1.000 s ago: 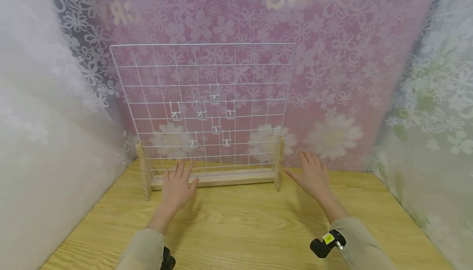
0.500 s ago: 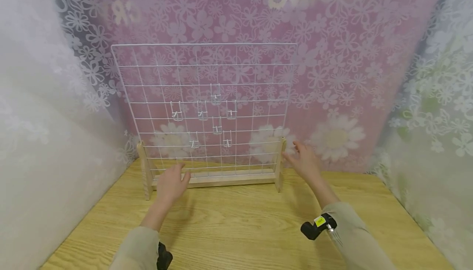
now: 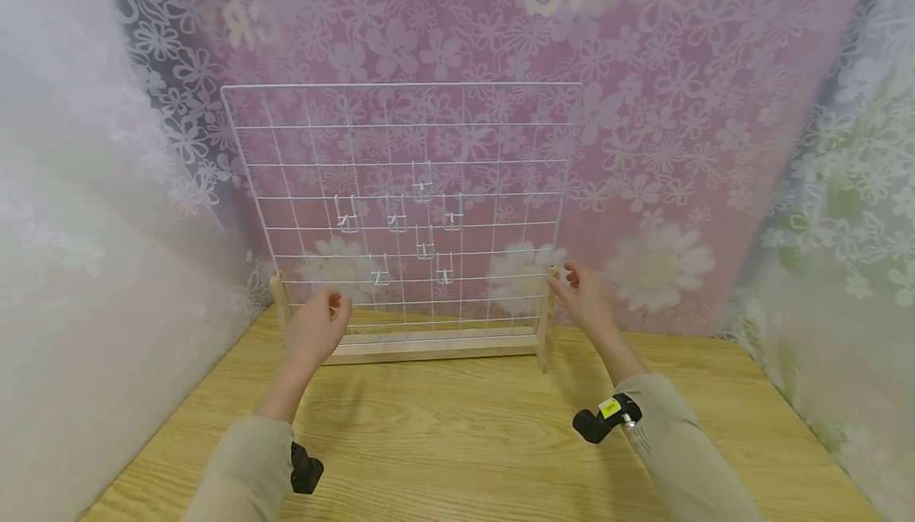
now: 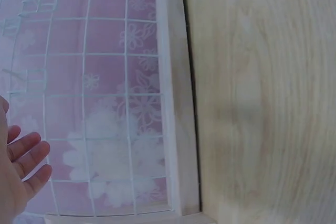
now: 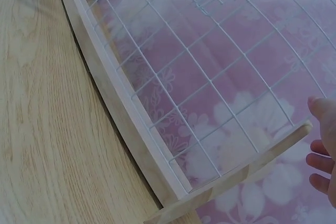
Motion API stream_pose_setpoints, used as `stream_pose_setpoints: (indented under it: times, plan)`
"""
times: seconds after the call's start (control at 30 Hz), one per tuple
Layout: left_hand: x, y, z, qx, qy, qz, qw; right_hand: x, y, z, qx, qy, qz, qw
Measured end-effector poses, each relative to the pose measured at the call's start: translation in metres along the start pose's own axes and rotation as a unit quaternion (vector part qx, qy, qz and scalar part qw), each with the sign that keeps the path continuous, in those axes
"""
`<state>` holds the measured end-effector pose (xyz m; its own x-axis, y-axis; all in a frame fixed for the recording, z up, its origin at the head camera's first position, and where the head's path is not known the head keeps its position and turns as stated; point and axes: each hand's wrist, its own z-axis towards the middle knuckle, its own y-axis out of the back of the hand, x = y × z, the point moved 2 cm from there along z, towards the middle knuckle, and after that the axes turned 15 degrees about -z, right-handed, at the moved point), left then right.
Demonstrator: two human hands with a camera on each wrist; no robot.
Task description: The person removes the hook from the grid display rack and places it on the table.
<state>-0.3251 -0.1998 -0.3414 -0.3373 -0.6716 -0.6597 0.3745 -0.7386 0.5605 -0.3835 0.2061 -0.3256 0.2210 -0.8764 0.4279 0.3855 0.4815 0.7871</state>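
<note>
A white wire grid panel (image 3: 400,141) stands upright in a wooden stand (image 3: 436,346), with several small white wire hooks (image 3: 425,249) hung on its middle. My left hand (image 3: 312,334) is in front of the grid's lower left, overlapping the left post in the head view. In the left wrist view its fingers (image 4: 32,153) are bent loosely, with nothing between them. My right hand (image 3: 588,299) is beside the top of the right wooden post (image 3: 545,319). The right wrist view shows its thumb (image 5: 318,107) close by the post's tip, with the other fingers apart from it.
A light wood-grain tabletop (image 3: 443,442) lies under the stand. Behind rises a pink cloth backdrop (image 3: 665,125) with a flower print. Pale walls of cloth flank the table at left (image 3: 93,252) and right (image 3: 858,284). A small black device (image 3: 608,417) sits on each wrist.
My left hand has moved up and left toward the left post, its fingers bending. The right hand has moved left and up to the top of the right post. The grid shifts slightly in view.
</note>
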Motion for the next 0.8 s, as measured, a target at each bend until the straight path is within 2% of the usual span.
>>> stream_pose_setpoints:
  times: [0.2, 0.47, 0.8]
  plan:
    - [-0.009, 0.014, 0.013, -0.007, -0.007, -0.015, 0.9998, 0.0, -0.001, 0.004, -0.005, 0.008, -0.026, 0.9996]
    - [-0.022, 0.033, 0.031, -0.042, -0.014, -0.075, 0.9962, 0.004, -0.002, 0.007, -0.014, 0.023, 0.004, 0.9996]
    - [-0.039, 0.051, 0.054, -0.032, -0.008, -0.126, 0.9915, 0.004, -0.007, 0.008, -0.026, 0.018, 0.0, 0.9995]
